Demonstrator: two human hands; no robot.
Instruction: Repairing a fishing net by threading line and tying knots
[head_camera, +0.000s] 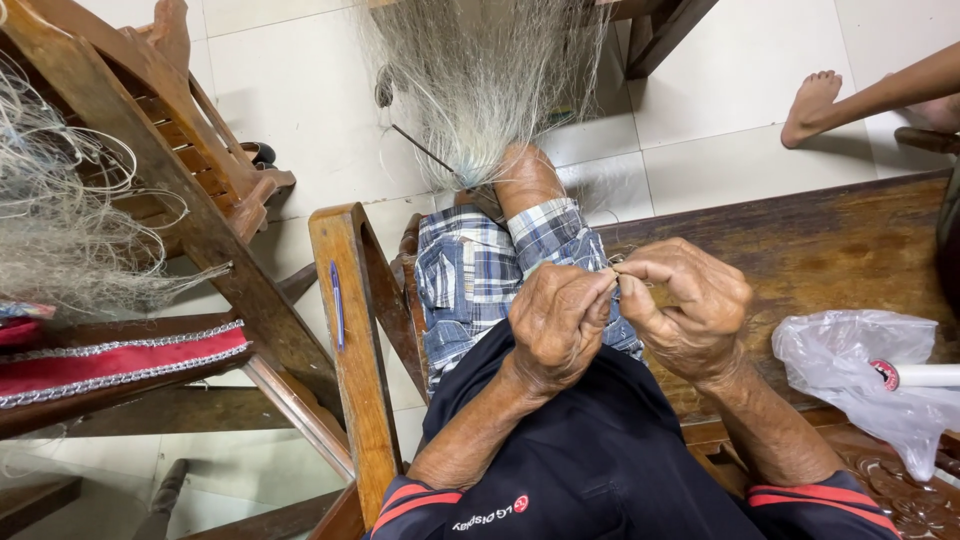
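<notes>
Wooden bench (830, 240), hands (560, 325) (690, 310) pinching thread (628, 262)

Both hands (620, 315) together over the lap, fingertips (612, 285) pinched.

Pale square floor tiles (720, 90) with thin grout lines cover the room, evenly lit. A dark, worn wooden bench (840, 245) runs along the right side. On the left stands a slatted brown wooden armchair (190, 150), and nearer lies a red cushion with silver braid trim (120, 362). A dark wooden furniture leg (665, 35) stands at the top.
</notes>
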